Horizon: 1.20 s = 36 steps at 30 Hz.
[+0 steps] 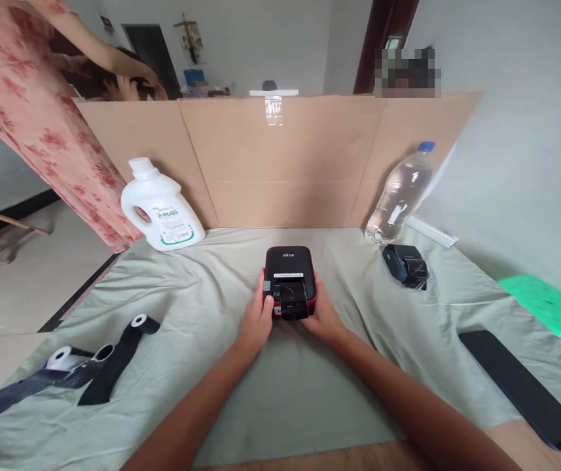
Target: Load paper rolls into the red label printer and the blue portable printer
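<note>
A small black and red label printer (290, 265) sits in the middle of the cloth, gripped from both sides. My left hand (256, 320) is closed along its left edge, thumb at the front left corner. On the opposite side my right hand (326, 317) is closed around the right edge, its fingers partly hidden by the printer. Dark, glossy strip material (294, 302) hangs over the printer's front. A white label with small print lies across its top. The undersides of my fingers are hidden.
Black ribbon rolls (123, 347) lie at left. A white detergent bottle (167, 209) and a clear water bottle (400, 196) stand before a cardboard panel (285, 163). A black device (405, 265), a dark flat slab (525, 386) and a green sheet (550, 304) are at right. People are behind.
</note>
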{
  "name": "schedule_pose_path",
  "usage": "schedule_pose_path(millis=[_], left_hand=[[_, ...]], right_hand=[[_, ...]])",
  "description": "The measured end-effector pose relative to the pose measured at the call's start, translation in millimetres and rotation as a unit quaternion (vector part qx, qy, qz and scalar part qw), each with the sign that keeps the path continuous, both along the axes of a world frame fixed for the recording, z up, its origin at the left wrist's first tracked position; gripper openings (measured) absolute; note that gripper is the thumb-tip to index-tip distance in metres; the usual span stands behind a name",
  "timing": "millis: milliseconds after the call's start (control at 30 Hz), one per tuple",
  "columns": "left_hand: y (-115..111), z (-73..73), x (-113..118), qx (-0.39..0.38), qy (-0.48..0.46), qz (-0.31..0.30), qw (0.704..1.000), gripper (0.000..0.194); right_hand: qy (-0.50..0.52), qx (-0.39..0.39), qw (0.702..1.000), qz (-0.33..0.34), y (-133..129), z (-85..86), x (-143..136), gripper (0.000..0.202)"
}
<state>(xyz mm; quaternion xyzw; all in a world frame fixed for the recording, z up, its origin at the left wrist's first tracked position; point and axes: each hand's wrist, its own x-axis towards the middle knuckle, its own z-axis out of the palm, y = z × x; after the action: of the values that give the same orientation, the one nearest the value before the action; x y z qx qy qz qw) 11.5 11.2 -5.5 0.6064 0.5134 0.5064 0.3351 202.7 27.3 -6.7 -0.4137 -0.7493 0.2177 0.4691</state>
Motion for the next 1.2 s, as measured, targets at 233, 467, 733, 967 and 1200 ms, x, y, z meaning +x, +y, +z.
schedule_pose_path(millis=[233,467,733,967,1200], left_hand=[[1,-1.3,-7,-0.010,0.022,-0.010,1.000,0.060],[-1,-2.9,-13,0.057,0.004,-0.008,0.998,0.040],[9,-8.4,-18,0.068,-0.019,-0.015,0.997,0.023],[15,-7.1,-20,0.081,0.048,0.007,0.996,0.019],[8,-1.0,-21,0.156,0.026,-0.036,0.987,0.024]], right_hand=[[0.002,-0.001,1.000,0.001,0,-0.7,-3,0.101],[-0.010,0.015,1.000,-0.014,-1,-0.7,-1,0.100],[0.020,0.008,0.999,-0.026,2,-2.3,1,0.097],[0.021,0.010,1.000,-0.015,3,0.2,2,0.097],[0.002,0.009,1.000,-0.001,3,0.7,3,0.100]])
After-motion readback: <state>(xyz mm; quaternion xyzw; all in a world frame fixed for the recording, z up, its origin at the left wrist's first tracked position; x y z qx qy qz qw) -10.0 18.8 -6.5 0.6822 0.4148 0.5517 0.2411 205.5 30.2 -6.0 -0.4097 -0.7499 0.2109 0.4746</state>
